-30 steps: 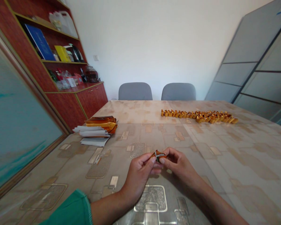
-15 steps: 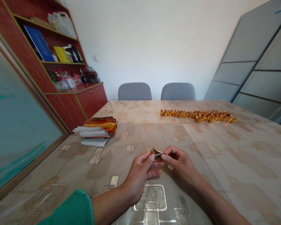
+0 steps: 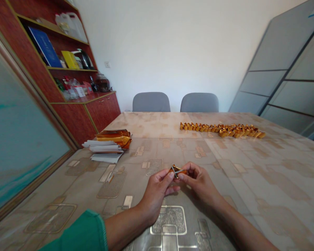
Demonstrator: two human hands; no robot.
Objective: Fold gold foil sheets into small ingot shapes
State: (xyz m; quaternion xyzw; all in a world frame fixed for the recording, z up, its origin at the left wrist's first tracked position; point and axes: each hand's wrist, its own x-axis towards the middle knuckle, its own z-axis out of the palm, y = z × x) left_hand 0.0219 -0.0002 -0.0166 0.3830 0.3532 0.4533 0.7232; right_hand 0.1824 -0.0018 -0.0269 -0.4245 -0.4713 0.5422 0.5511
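Holding, between both hands, one small folded foil piece [image 3: 177, 170]: gold-orange outside, with a pale strip crossing a dark inner face, its exact folds too small to tell. Left hand [image 3: 155, 194]: thumb and fingertips closed in a narrow pinch on the piece's left end, green sleeve [image 3: 78, 232] on the forearm behind the grip. Right hand [image 3: 200, 183]: fingers curled, tips in a narrow pinch on its right end. Piece apparently raised just above the table [image 3: 253, 195], which has a glossy beige covering printed with squares. Ahead and right of the grip, a long row of gold foil ingots [image 3: 222, 130], crimped and shiny, lying close together. Ahead and left of the grip, a stack of white paper slips [image 3: 104, 152], loosely fanned, with a bundle of orange foil [image 3: 113, 137] lying on top.
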